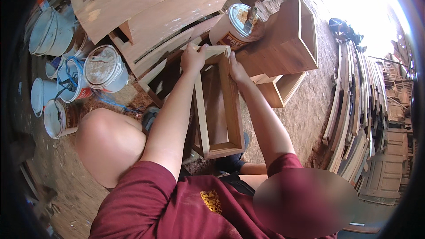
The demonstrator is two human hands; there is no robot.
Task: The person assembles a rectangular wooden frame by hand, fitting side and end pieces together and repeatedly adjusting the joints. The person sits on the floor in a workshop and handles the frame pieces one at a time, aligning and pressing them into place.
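Observation:
A narrow wooden drawer (202, 115) is tilted in front of me, its open side facing up toward me. My left hand (193, 60) grips its far left corner, with fingers wrapped over the edge. Along the far part of the right side, my right hand (238, 69) holds the same drawer, thumb up near the rim and the other fingers hidden behind the wall. Beyond the hands a large wooden cabinet (152, 22) lies with its panels facing up. The drawer's near end comes close to my lap.
Past the drawer stands a lidded white bucket (219, 31) with a brush-like tool (250, 20) on its lid. More wooden drawers (283, 40) are stacked on the right. Several buckets (106, 68) crowd the left. Long planks (354, 106) lie piled at far right.

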